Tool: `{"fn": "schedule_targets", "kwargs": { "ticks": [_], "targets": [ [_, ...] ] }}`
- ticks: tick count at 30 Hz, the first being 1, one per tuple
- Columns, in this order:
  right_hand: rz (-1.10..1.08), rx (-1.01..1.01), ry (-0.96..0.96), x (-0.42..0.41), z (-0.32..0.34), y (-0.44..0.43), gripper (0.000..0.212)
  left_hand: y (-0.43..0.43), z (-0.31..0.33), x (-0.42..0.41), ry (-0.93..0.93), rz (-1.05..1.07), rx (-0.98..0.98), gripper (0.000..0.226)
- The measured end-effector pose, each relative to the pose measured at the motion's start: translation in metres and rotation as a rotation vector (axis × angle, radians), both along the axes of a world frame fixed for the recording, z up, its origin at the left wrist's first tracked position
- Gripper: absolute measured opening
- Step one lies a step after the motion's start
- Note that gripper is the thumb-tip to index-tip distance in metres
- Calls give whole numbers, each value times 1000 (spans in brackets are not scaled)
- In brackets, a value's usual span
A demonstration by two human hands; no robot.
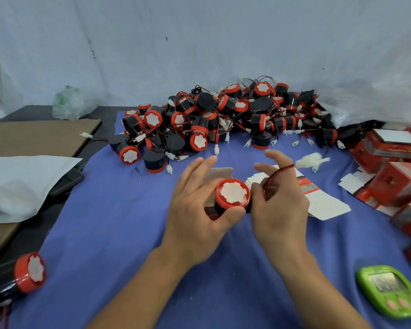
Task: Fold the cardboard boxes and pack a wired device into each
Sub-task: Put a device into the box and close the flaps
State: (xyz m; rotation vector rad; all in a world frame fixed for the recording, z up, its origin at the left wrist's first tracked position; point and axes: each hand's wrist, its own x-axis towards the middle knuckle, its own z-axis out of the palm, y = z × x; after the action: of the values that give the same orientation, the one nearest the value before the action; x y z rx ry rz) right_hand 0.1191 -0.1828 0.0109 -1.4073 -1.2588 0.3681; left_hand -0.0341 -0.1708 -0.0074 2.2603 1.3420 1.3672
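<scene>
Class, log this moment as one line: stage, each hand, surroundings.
stage: packing | left hand: grips device and box | right hand: holds looped wire | behind: device pile | right: folded boxes

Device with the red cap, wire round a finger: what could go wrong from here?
The wire is looped over a finger of the right hand, so it may snag or tug as the device goes into the box. The left hand seems to grip device and box together; either might slip.
</scene>
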Motion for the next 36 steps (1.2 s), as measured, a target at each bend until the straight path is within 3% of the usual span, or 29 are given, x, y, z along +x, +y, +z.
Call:
{"fn": "schedule_targets", "kwargs": {
  "ticks": [4,9,13,15,18,21,24,27,30,33,36],
  "targets": [
    [165,72,-327,-8,8,-6,67,4,-2,-1,-55,95,-76,55],
    [309,33,-637,-23,10,-15,67,4,-4,-5,-232,-11,-125,38],
    [239,53,-666,-24,7,-13,67,5,-4,-6,-263,-118,-72,17],
    [235,104,-602,-26,3,-13,65,6,-7,-7,-359,-161,-63,32],
    [236,118,-396,-24,1,-12,66,9,-7,-11,-571,14,-194,48],
    [256,58,-300,-20,2,-11,63,17,-7,-16,-480,103,-425,54],
    [279,58,-326,-27,4,-15,52,21,-11,-16,-453,33,-565,58],
    [307,39,-341,-36,0,-17,51,16,-15,-17,-325,10,-475,58],
    [172,134,-447,-36,-1,-15,56,12,-15,-15,-205,-16,-384,37],
    [83,194,-538,-34,-1,-13,48,12,-9,-11,-248,-43,-405,38],
    [122,118,-559,-33,0,-12,30,14,-10,-14,-383,-73,-494,40]
  ]
}}
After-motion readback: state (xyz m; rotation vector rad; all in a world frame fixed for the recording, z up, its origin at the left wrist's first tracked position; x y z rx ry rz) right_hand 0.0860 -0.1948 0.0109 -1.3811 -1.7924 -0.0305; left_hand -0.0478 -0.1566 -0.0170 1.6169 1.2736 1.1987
